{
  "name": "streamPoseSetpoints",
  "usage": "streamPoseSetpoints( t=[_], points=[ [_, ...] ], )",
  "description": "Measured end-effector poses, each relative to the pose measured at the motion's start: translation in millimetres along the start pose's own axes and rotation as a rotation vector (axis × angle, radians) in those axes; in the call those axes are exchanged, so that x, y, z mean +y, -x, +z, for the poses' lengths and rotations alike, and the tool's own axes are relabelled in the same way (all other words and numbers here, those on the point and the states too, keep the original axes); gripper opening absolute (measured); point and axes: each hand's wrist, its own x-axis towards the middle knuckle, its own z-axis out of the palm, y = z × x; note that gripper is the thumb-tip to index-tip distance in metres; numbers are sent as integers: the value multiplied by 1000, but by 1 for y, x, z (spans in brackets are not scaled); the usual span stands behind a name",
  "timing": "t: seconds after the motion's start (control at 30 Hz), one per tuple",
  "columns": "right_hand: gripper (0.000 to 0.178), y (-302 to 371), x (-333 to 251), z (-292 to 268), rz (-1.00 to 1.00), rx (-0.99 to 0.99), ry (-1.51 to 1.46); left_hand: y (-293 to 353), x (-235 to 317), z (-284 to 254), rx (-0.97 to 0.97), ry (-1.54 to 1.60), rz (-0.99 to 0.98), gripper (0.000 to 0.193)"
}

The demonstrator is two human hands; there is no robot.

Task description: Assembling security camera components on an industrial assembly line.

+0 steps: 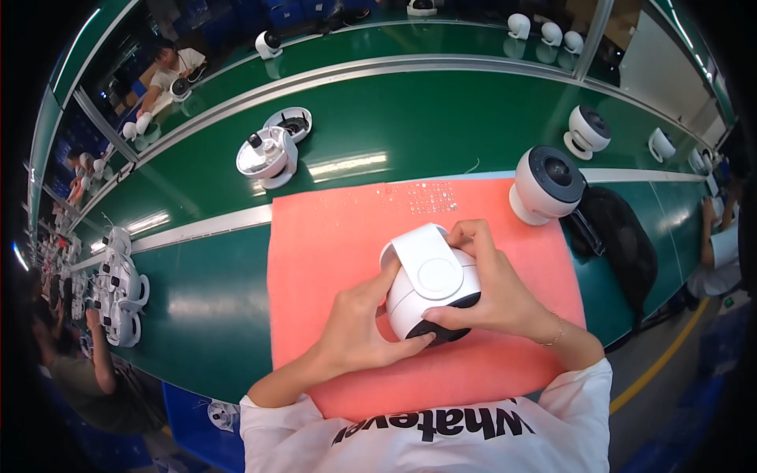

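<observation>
Between my hands is a white, round security camera (404, 303), tipped so that its flat bracket foot faces up and its black front points toward me. My left hand (359, 323) wraps its left side, the thumb at the black lower edge. On the right side, my right hand (501, 296) grips it, with the thumb across the black rim and the fingers up by the bracket. Below it lies a salmon-pink cloth mat (315, 260). Rows of small shiny pieces (432, 197) rest near the mat's far edge.
A finished-looking camera (546, 185) stands at the mat's far right corner, beside a black bag (623, 244). An opened camera shell (268, 156) sits on the green conveyor belt (402, 110). White housings (118, 292) are stacked at left. Other people work along the line.
</observation>
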Motion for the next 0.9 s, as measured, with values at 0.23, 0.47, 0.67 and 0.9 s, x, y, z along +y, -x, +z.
streamPoseSetpoints(
  t=[0.23,0.47,0.67,0.9],
  points=[
    [88,-43,0,11,-253,121,103,-9,-11,-32,76,54,-32,90],
    [91,-79,-28,23,-385,152,-206,-45,-61,-60,433,1086,119,72],
    [88,-120,4,40,-469,464,-54,-117,-73,-28,704,1267,84,73],
    [89,-143,39,32,-307,437,-341,-143,-84,-32,608,1249,-52,68]
  ],
)
